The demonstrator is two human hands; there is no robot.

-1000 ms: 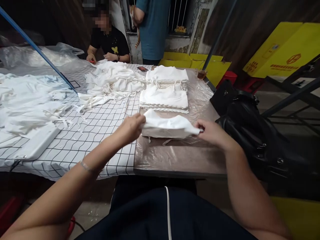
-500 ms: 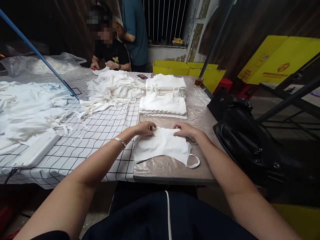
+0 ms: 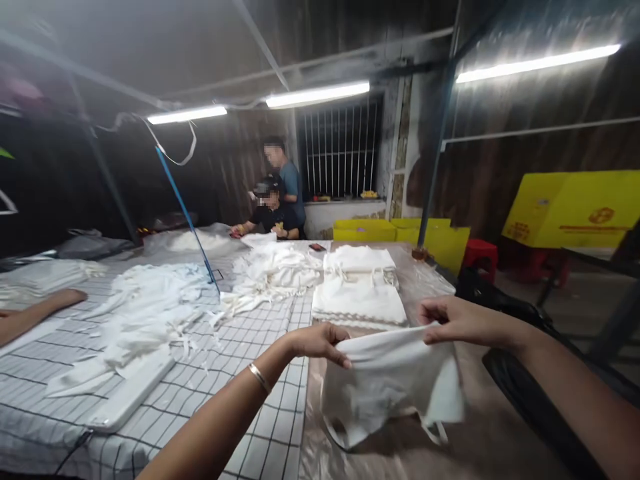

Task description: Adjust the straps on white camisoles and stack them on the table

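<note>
A white strappy camisole top (image 3: 385, 373) hangs from both my hands over the plastic-covered part of the table, its thin strap loops dangling at the bottom. My left hand (image 3: 323, 343) pinches one upper corner between thumb and fingers. The opposite upper corner is gripped by my right hand (image 3: 443, 319). Just beyond the top lies a neat stack of folded white tops (image 3: 357, 300), with a second stack (image 3: 357, 259) behind it.
Loose heaps of white garments (image 3: 155, 300) cover the checked cloth (image 3: 270, 413) on the left. A flat white device (image 3: 135, 390) lies near the front. Another person's arm (image 3: 40, 313) reaches in at left; two people are at the far end. A blue pole (image 3: 185, 213) rises from the table.
My hands have lifted the top off the table, where it lay flat, and it now hangs between them. The view has tilted up, showing lamps and another person's arm at left.
</note>
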